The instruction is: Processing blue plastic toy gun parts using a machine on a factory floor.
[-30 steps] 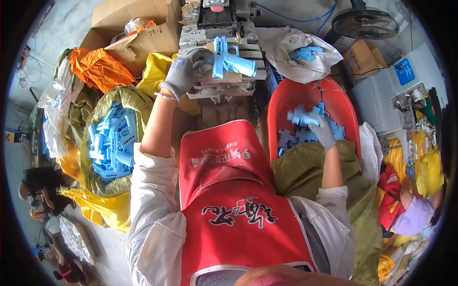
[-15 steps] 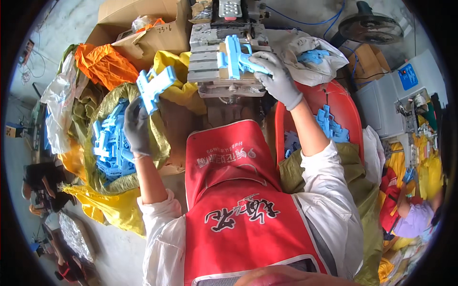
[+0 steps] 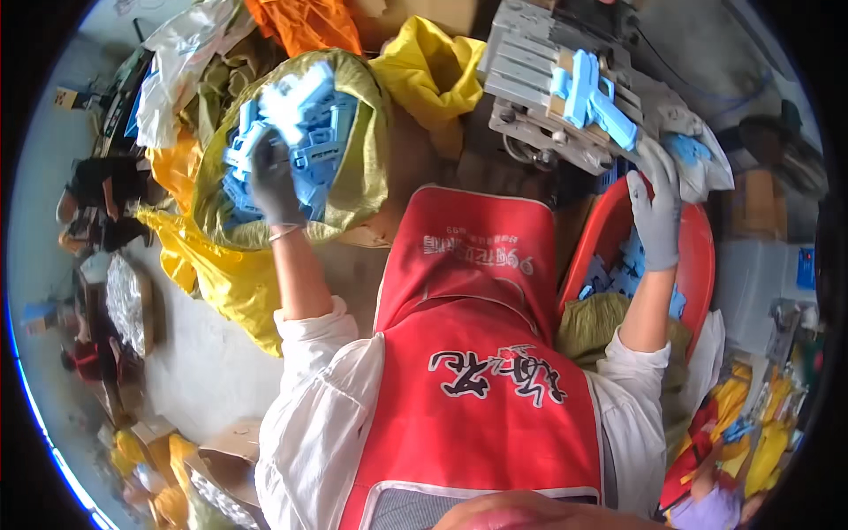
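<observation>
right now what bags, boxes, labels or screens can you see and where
Olive sack: upper left, open, full of blue plastic parts; left hand rests on them.
Yellow bag: below the sack, crumpled.
Orange bag: top edge, crumpled.
Red tub: right, oval, holds blue pieces; right hand is over it.
Apron print: centre, dark and white marks on red.
Cardboard box: lower left, brown.
No screens seen.

the left hand (image 3: 272, 181) hides its fingertips among blurred blue parts (image 3: 296, 124).
</observation>
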A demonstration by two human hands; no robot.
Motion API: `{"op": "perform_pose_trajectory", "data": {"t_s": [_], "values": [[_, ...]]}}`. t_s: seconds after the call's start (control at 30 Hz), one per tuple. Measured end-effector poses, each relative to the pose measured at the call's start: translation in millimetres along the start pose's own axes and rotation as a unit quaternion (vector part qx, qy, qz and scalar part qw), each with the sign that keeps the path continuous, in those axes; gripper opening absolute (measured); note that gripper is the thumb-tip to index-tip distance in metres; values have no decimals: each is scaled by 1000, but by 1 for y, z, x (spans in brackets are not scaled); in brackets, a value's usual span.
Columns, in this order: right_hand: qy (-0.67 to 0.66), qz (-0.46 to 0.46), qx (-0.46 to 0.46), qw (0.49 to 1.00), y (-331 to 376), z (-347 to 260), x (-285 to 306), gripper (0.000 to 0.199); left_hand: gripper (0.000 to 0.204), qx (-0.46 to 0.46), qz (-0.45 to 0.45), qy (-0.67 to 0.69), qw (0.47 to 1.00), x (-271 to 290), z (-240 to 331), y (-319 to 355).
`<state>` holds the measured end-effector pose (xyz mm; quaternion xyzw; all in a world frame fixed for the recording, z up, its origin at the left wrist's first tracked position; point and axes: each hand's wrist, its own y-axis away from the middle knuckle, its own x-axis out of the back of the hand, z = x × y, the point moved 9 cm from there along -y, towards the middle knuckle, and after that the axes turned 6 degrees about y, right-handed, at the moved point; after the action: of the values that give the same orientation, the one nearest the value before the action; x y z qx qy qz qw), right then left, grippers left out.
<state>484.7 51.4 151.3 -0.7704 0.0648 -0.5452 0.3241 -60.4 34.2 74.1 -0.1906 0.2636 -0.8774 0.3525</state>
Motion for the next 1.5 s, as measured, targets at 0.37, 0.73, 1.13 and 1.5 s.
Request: {"op": "perform_pose_trajectory", "data": {"t_s": [0.37, 0.73, 1.13, 1.5], "values": [[36, -182, -383, 905, 221, 201, -32, 35, 28, -46, -61, -297, 952, 10, -7, 0], [266, -484, -418, 721, 395, 288, -124, 53, 27, 20, -220, -128, 967, -88, 25, 38], [94, -360, -292, 881, 336, 257, -115, 22, 26, 6, -258, -123, 958, -118, 24, 41], [-17, -87, -310, 947, 202, 147, -1, 42, 19, -140, -297, 32, 944, -205, 156, 28]]}}
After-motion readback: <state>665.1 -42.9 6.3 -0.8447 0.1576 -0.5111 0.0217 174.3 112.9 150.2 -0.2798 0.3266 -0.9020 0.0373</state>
